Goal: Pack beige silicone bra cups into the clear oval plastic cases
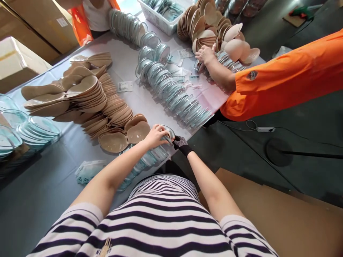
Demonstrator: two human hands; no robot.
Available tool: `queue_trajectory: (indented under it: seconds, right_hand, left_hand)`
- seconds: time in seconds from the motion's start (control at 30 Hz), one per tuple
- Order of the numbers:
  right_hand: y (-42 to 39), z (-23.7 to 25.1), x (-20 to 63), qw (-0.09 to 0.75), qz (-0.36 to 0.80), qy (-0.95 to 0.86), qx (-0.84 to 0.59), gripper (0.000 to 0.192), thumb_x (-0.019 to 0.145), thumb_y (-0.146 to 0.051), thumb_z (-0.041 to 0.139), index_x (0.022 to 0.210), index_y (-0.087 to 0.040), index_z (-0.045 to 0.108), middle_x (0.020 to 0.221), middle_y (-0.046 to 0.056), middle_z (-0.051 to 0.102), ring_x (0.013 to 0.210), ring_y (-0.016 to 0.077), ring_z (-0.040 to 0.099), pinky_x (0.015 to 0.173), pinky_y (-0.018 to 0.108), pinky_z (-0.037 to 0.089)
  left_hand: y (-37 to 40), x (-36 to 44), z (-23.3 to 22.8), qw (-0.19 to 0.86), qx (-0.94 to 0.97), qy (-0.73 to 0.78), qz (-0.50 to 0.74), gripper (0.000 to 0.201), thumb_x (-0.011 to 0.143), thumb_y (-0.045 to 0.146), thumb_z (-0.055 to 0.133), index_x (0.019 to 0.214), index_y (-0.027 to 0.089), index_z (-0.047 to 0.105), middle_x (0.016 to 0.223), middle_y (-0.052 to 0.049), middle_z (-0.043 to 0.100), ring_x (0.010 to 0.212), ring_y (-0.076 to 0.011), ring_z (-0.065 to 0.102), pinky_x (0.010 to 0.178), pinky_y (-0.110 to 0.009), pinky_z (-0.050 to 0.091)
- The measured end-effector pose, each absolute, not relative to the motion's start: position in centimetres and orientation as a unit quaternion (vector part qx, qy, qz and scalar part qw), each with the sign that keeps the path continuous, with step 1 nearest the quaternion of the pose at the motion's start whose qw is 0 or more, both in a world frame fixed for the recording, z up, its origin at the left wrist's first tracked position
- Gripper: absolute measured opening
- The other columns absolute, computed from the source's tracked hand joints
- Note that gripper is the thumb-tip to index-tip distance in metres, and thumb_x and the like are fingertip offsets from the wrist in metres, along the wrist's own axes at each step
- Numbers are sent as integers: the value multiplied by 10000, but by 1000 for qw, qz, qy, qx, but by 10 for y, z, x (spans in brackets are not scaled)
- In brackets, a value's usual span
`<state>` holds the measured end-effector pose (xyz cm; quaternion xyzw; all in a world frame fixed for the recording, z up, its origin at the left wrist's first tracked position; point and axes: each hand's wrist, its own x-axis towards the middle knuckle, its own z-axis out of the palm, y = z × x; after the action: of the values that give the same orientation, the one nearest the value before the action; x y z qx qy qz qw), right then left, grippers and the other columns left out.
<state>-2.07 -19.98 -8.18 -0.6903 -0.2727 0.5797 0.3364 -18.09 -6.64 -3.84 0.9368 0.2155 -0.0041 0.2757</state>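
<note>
Resting at the near edge of the table (pixel 40 185), a row of clear plastic shells (pixel 146 160) is being handled by both of the person's hands. The left hand (pixel 155 136), bare, is laid over the far end of this row, its fingers curled down around the topmost clear shell (pixel 166 132), which is gripped there. The right hand (pixel 179 142), covered by a dark mesh glove, is pressed against the same end of the row from the right side; whether its fingers are closed on a shell or merely set against it cannot be told, since they are hidden behind the left hand. Just beside the left hand, touching the row's far end, a beige double-cup pad (pixel 124 137) is seen lying open side up, and behind it a large heap of beige pads (pixel 88 96) is spread across the table. A second long row of clear shells (pixel 171 92) is laid diagonally across the middle of the table, with small paper labels (pixel 125 86) scattered near it. At the far right, a co-worker's hand (pixel 205 54), coming from an orange sleeve (pixel 284 76), is placed on another pile of pads and shells. A white basket (pixel 160 18) is set at the far edge.
</note>
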Motion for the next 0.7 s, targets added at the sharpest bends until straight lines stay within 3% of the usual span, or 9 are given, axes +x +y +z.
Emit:
queue_trajectory:
  seconds: [0.1,0.2,0.33,0.47,0.57,0.63,0.7]
  right_hand:
    - [-199,-79,-15,296,592,-325,-675,210,849,-327,566,749,-149,613,616,6,621,559,118,597,581,229,512]
    - [-202,-73,-18,267,565,-385,-679,102,753,-254,676,793,-161,659,774,19,699,754,160,646,742,277,538]
    - [-208,-68,-30,246,497,-436,-709,175,778,-186,633,942,-206,689,1018,30,728,976,191,648,925,341,503]
    - [-208,-67,-38,217,467,-486,-706,284,808,-165,615,1067,-251,691,1116,6,718,1047,175,649,943,306,497]
    - [-207,-66,-40,178,420,-513,-728,259,811,-205,646,1065,-217,699,1125,51,706,1083,208,626,967,318,473]
    - [-206,-63,-41,147,382,-527,-745,216,813,-249,660,1013,-184,709,1116,94,695,1102,243,606,975,337,454]
    - [-205,-60,-40,117,358,-543,-751,205,807,-296,680,968,-172,712,1094,112,694,1077,257,610,943,333,452]
  left_hand:
    - [-64,-180,-34,261,947,187,-28,314,770,437,771,1039,282,722,1142,-91,573,1237,-329,429,1090,-504,366]
    - [-68,-180,-30,250,951,177,-36,294,763,420,777,1016,279,727,1104,-97,595,1212,-344,466,1077,-542,351]
    - [-74,-185,-26,279,945,168,-41,311,801,381,731,1090,275,696,1108,-82,591,1105,-286,542,968,-429,460]
    - [-72,-184,-27,293,939,173,-55,221,793,340,714,997,257,709,1106,-66,608,1060,-271,578,816,-360,512]
    - [-68,-178,-28,296,942,137,-77,161,768,363,742,885,254,728,1062,-54,650,1053,-264,597,917,-383,488]
    - [-66,-174,-28,287,946,123,-89,230,754,434,756,879,242,739,1077,-73,656,1088,-282,588,991,-407,449]
    - [-63,-172,-28,276,948,121,-101,317,744,510,748,869,219,742,1053,-92,654,1051,-290,601,960,-403,459]
